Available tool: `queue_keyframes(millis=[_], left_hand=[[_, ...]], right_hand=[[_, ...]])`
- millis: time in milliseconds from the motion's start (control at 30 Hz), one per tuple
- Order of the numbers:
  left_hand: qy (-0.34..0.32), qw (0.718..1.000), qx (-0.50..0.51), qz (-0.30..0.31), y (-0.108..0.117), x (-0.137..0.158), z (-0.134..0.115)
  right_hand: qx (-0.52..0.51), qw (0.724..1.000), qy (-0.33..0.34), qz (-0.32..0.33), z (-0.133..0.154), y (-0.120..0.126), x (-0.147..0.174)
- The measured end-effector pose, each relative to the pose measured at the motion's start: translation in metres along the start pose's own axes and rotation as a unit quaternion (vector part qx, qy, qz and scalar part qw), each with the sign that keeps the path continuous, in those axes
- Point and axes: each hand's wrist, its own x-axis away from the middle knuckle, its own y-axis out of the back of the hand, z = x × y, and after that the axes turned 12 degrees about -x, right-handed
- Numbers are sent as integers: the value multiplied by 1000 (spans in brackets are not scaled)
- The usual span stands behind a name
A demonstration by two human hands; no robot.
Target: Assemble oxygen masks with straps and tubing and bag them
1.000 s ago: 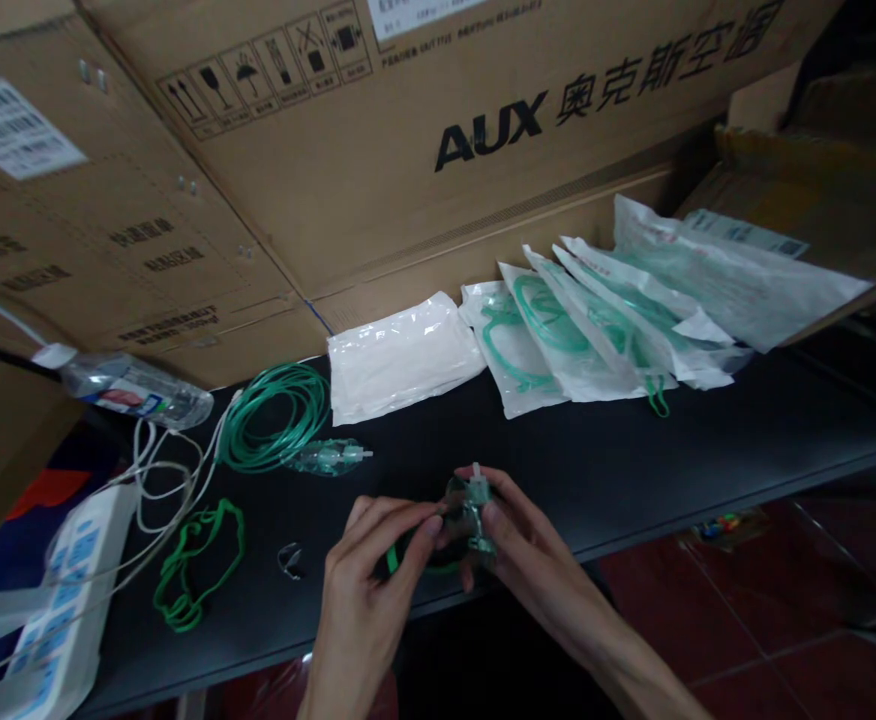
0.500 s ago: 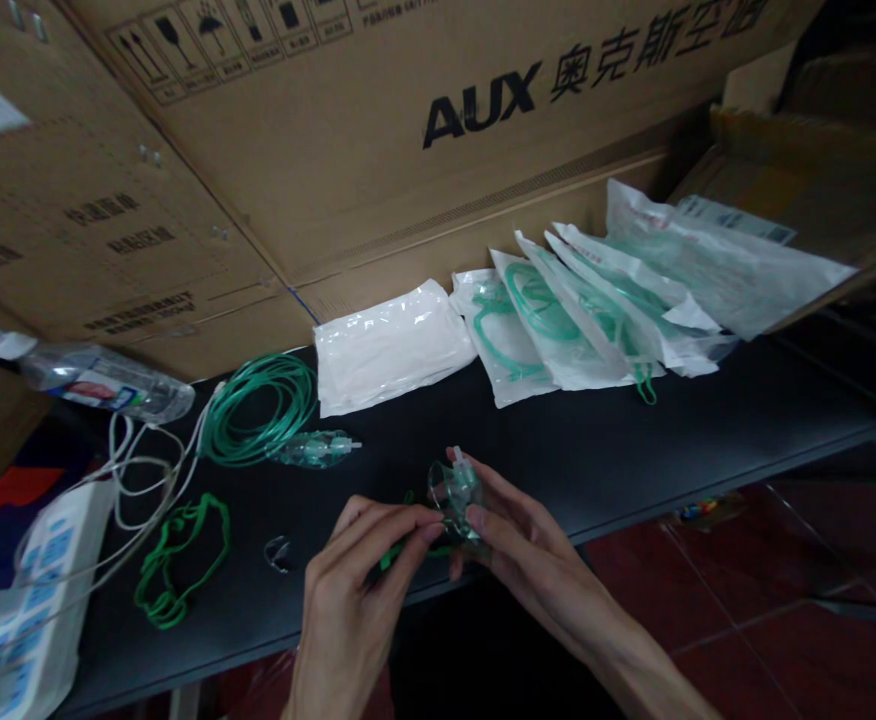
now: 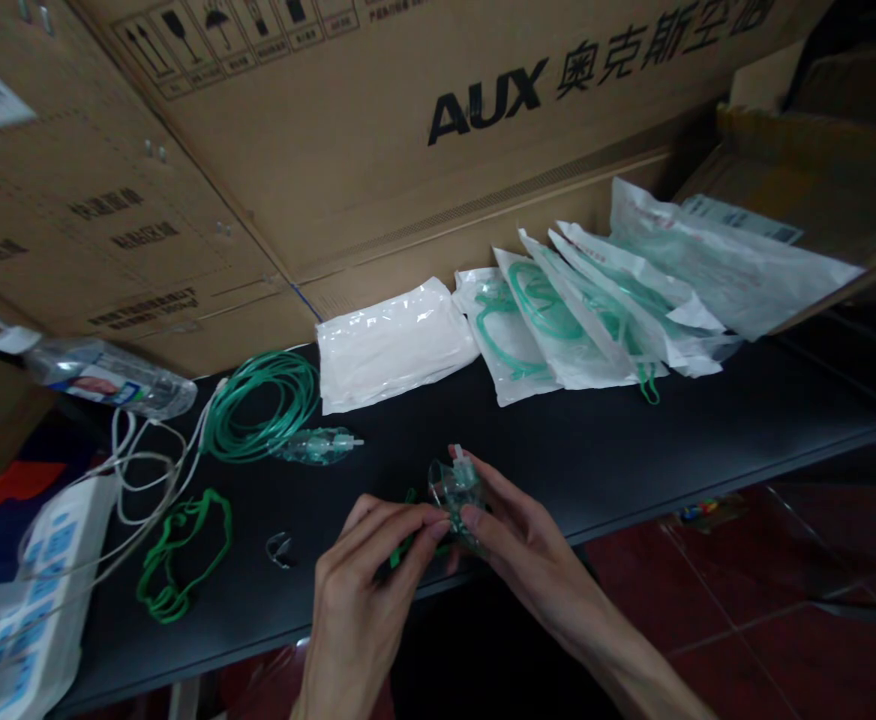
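My right hand is closed around a clear green oxygen mask, its pale connector pointing up and away from me. At the mask's near left edge, my left hand pinches with thumb and forefinger. A green elastic strap shows behind the left fingers; its end at the fingertips is too small to make out. Left of my hands lie a small clear, shiny piece and a loose bundle of green elastic straps. Farther back lies another clear green mask-like part beside coiled green tubing.
A white packet and several pouches with green tubing line the back of the black table. Behind stands a large cardboard box. At left are a water bottle, white cables and a power strip.
My left fingertips have shifted slightly right along the mask's edge. My right hand keeps its hold on the mask, and the view has tilted a little.
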Motion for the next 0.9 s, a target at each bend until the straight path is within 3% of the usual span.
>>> queue_keyframes(millis=[233, 500, 667, 767, 900], left_hand=[[50, 999, 21, 3, -4, 3, -4], [168, 983, 71, 23, -10, 9, -1], [105, 991, 75, 37, -11, 5, 3], [94, 993, 65, 37, -10, 4, 5], [83, 994, 57, 49, -9, 5, 7]], right_hand=[[104, 992, 67, -19, -4, 5, 0], [142, 988, 60, 17, -4, 6, 6], [144, 985, 98, 20, -6, 3, 7], [238, 960, 143, 31, -7, 7, 9], [340, 928, 153, 24, -6, 13, 9]])
